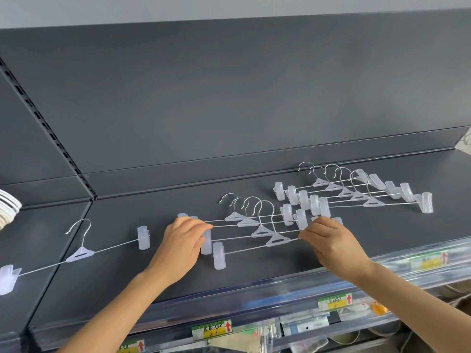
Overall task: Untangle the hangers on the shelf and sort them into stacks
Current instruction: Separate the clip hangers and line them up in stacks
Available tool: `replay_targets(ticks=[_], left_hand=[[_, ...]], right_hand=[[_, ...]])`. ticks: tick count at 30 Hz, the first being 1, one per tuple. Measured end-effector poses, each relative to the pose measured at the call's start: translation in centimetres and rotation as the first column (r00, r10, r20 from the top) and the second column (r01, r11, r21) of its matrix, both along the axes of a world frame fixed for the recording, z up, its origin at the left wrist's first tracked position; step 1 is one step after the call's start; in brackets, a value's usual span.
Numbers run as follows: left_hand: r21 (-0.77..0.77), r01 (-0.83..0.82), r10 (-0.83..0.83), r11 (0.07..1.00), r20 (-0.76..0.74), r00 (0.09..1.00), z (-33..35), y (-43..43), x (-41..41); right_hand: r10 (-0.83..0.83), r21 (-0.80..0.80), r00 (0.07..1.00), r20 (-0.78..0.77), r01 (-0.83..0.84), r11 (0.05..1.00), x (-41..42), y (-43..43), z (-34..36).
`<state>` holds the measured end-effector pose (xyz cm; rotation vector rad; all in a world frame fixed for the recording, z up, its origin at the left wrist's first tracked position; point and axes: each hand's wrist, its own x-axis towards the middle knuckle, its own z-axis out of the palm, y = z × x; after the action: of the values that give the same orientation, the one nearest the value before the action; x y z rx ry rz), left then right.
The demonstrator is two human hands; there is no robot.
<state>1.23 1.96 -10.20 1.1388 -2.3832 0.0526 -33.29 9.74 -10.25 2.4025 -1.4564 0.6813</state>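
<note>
A dark grey back panel fills the upper half, with a pale wall above it at twelve o'clock. A slotted post slants down from ten o'clock. At nine o'clock, a stack of white curved things is cut off by the edge. A clear plastic rail runs from six toward three o'clock, carrying yellow price labels with red arrows. Below it, at five o'clock, hang clear packets and something orange.
</note>
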Motion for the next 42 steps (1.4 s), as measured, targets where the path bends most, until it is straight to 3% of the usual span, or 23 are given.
replay_targets(ticks=[12, 19, 23, 33, 42], left_hand=[[0.032, 0.002, -0.001, 0.999, -0.006, 1.0, -0.4, -0.1, 0.0], [0.094, 0.005, -0.004, 0.996, -0.011, 1.0, -0.1, 0.3, -0.1], [0.101, 0.017, -0.016, 0.995, -0.012, 1.0, 0.2, 0.4, 0.4], [0.165, -0.024, 0.022, 0.986, 0.013, 1.0, 1.7, 1.2, 5.1], [0.192, -0.173, 0.174, 0.966, 0.011, 0.985, 2.9, 1.8, 13.1]], right_hand=[[-0.031, 0.043, 0.998, -0.056, 0.033, 0.999, 0.6, -1.0, 0.0], [-0.048, 0.134, 0.999, 0.019, 0.045, 0.99, 1.6, -0.9, 0.9], [-0.032, 0.101, 0.998, 0.063, 0.026, 0.995, 3.0, -1.2, 1.4], [0.05, 0.06, 0.997, 0.064, -0.054, 0.997, 11.3, -4.0, 3.0], [0.214, 0.048, 0.976, 0.043, -0.216, 0.975, 22.4, -6.8, 5.3]])
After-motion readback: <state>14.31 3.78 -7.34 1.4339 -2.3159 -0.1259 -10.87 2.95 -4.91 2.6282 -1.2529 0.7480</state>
